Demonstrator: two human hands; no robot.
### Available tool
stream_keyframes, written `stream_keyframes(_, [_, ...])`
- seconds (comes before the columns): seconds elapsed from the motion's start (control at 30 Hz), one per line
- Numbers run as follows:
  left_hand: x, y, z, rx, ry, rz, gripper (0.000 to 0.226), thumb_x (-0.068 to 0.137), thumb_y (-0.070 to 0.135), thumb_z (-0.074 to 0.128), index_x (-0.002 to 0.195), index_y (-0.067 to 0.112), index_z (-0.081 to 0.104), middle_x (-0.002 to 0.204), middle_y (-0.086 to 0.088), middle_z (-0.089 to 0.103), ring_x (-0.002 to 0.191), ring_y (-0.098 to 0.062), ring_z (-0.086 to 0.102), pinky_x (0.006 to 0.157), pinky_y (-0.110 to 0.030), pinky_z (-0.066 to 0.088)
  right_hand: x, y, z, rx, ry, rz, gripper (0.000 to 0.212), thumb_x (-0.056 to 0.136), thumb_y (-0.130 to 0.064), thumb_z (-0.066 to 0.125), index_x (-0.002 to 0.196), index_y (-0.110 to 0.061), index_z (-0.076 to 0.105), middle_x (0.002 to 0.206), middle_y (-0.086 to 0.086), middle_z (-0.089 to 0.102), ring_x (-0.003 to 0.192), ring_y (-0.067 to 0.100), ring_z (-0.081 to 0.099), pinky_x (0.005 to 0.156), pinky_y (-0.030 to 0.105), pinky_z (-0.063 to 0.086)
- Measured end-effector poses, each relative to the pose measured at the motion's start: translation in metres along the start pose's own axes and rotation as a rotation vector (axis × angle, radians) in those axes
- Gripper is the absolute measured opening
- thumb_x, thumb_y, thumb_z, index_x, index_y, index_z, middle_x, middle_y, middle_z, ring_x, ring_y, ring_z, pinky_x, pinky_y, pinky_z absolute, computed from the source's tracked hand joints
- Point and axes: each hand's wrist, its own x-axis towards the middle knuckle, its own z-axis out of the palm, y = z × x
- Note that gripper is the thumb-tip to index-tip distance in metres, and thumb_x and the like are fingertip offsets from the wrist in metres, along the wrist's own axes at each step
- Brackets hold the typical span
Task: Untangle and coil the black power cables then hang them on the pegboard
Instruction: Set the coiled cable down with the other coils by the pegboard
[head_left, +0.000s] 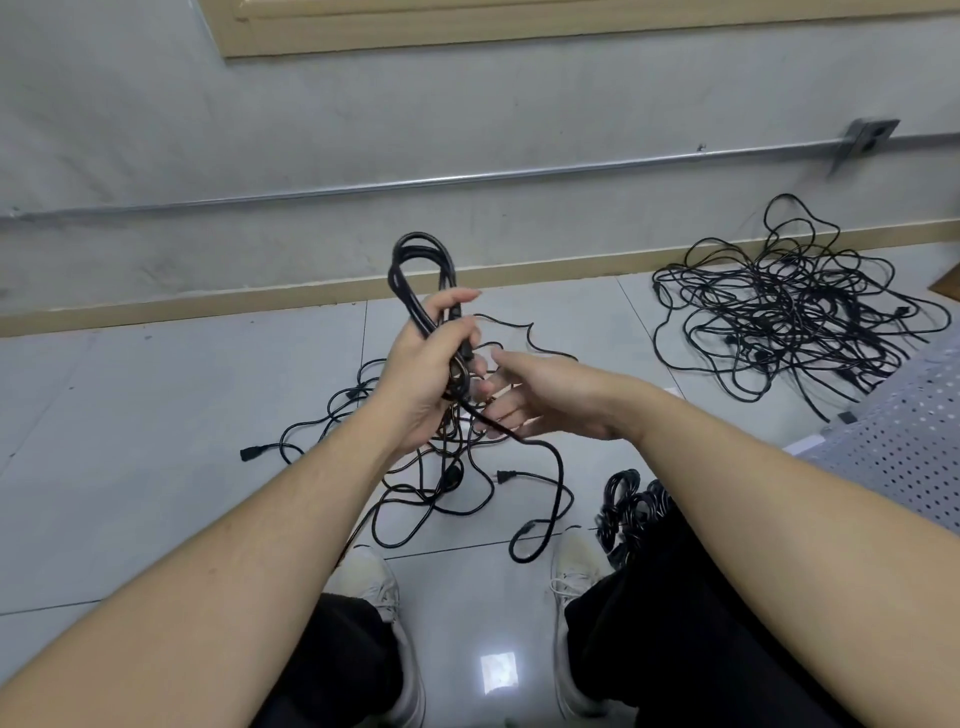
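Black cable coil (422, 270) gripped in left hand (423, 374), loops upright; right hand (545, 402) just beside it, fingers spread, loose cable tail (540, 452) draped across them

The person is wearing loose black fabric trousers (675, 623); pale off-white laced canvas sneakers (574, 566); forearms are showing bare, sleeveless.

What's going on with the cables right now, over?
Left hand grips half-coiled cable. Right hand open beside it, touching the trailing end. Loose tangle underfoot, big pile waiting by the wall. Nothing hung on pegboard yet.
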Motion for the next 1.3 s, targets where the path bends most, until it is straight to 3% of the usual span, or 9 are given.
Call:
stream_keyframes(0.1, [0.005,0.002,-0.004,0.05,0.128,0.045,0.03,0.1,0.002,0.047,0.11,0.027,0.062,0.07,0.002,0.05,0.048,-0.013,0.046,0.043,-0.024,0.042,-0.006,0.0,-0.001,-0.223,0.013,0.028,0.057,0.101,-0.063,0.041,0.102,-0.011,0.064,0.081,0.008,0.069,0.08,0.025,0.064,0.078,0.034,0.049])
stream_keyframes(0.23, [0.015,0.005,-0.025,0.327,0.28,0.123,0.033,0.097,0.001,0.045,0.109,0.027,0.062,0.075,-0.002,0.044,0.043,-0.012,0.05,0.044,-0.027,0.047,-0.011,0.006,-0.008,-0.554,0.091,0.081,0.05,0.088,-0.062,0.067,0.082,-0.014,0.058,0.07,0.001,0.052,0.061,0.019,0.046,0.062,0.029,0.04])
stream_keyframes(0.4, [0.019,0.001,-0.043,0.611,0.288,0.079,0.037,0.095,0.004,0.043,0.1,0.036,0.061,0.077,0.004,0.048,0.056,-0.017,0.06,0.059,-0.031,0.054,-0.014,0.002,-0.021,-0.135,0.218,-0.093,0.034,0.085,-0.043,0.079,0.074,-0.021,0.055,0.063,-0.003,0.05,0.059,0.015,0.044,0.065,0.03,0.044])
stream_keyframes(0.67, [0.016,-0.007,-0.044,0.629,0.072,-0.167,0.028,0.097,0.007,0.058,0.104,0.031,0.071,0.094,-0.002,0.061,0.072,-0.02,0.059,0.049,-0.026,0.05,-0.021,-0.01,-0.021,0.215,0.394,-0.432,0.029,0.107,-0.03,0.049,0.096,-0.014,0.071,0.075,-0.004,0.058,0.065,0.011,0.052,0.067,0.027,0.05])
stream_keyframes(0.77, [0.01,-0.004,-0.031,0.578,-0.024,-0.215,0.024,0.1,0.013,0.058,0.105,0.033,0.071,0.096,-0.004,0.065,0.07,-0.021,0.057,0.043,-0.024,0.042,-0.02,-0.015,-0.019,0.23,0.552,-0.504,0.028,0.102,-0.037,0.059,0.084,-0.021,0.073,0.081,-0.008,0.065,0.08,0.01,0.058,0.083,0.036,0.053])
stream_keyframes(0.9, [0.001,-0.002,-0.012,0.478,-0.068,-0.241,0.028,0.103,0.05,0.052,0.107,0.029,0.071,0.096,-0.011,0.063,0.051,-0.012,0.053,0.041,-0.022,0.035,-0.019,-0.02,-0.02,0.28,0.651,-0.48,0.033,0.097,-0.05,0.062,0.075,-0.027,0.072,0.099,-0.012,0.071,0.108,0.007,0.061,0.105,0.046,0.052])
stream_keyframes(1.0, [-0.004,-0.003,-0.004,0.498,-0.15,-0.245,0.043,0.102,0.057,0.046,0.111,0.024,0.072,0.086,-0.01,0.055,0.044,-0.011,0.048,0.037,-0.021,0.031,-0.017,-0.02,-0.015,0.288,0.646,-0.469,0.036,0.097,-0.053,0.06,0.074,-0.028,0.07,0.105,-0.013,0.07,0.117,0.007,0.059,0.102,0.047,0.054])
stream_keyframes(1.13, [-0.012,-0.003,0.002,0.552,-0.286,-0.213,0.025,0.098,0.035,0.065,0.111,0.014,0.072,0.08,-0.004,0.055,0.045,-0.013,0.043,0.039,-0.018,0.033,-0.012,-0.022,-0.008,0.273,0.619,-0.471,0.036,0.1,-0.051,0.056,0.075,-0.027,0.062,0.085,-0.013,0.066,0.089,0.011,0.064,0.086,0.041,0.055])
stream_keyframes(1.3, [-0.015,-0.007,0.006,0.467,-0.295,-0.124,0.018,0.095,0.005,0.059,0.095,0.019,0.071,0.076,-0.006,0.055,0.046,-0.019,0.041,0.04,-0.017,0.031,-0.015,-0.025,0.001,0.374,0.577,-0.378,0.038,0.1,-0.05,0.057,0.122,-0.022,0.042,0.09,-0.002,0.069,0.061,0.023,0.068,0.06,0.034,0.049])
